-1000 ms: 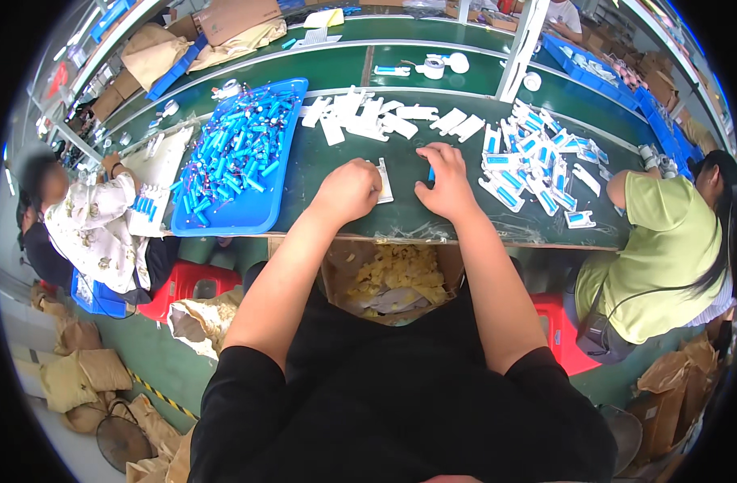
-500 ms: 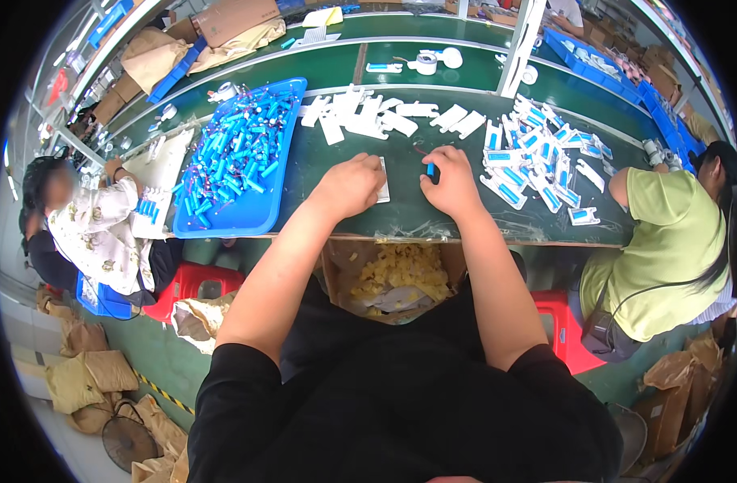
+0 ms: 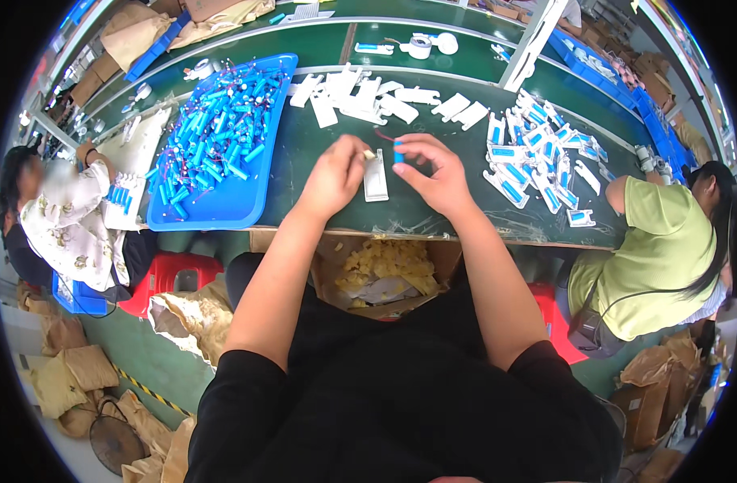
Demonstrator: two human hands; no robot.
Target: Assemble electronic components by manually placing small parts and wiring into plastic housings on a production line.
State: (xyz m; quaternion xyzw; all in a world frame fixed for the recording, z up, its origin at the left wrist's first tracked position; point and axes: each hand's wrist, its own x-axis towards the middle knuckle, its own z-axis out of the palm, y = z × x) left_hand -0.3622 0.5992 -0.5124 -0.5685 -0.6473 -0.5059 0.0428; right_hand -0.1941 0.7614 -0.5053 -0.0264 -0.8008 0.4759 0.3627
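Observation:
A white plastic tray-like holder (image 3: 376, 182) lies on the green tabletop between my hands. My left hand (image 3: 333, 177) is closed at its left, with a small pale yellow piece (image 3: 369, 154) pinched at the fingertips. To the right of the holder, my right hand (image 3: 438, 174) grips a blue battery cell (image 3: 398, 152) between thumb and fingers. The cell stands about upright, and a thin red wire runs from its top. Past my hands lies a row of white holders (image 3: 360, 98). Several holders with blue cells in them (image 3: 538, 149) are heaped on the right.
A blue tray (image 3: 260, 193) full of wired blue cells stands on the left. Below the table edge is a cardboard box (image 3: 328, 278) with yellow scraps (image 3: 389, 266). Co-workers sit at left (image 3: 66, 213) and right (image 3: 666, 249). A green conveyor (image 3: 304, 50) runs behind.
My left hand has drawn back from the white holder, which now shows more fully, and a yellow piece is at its fingertips. My right hand has brought the blue cell left, toward the holder.

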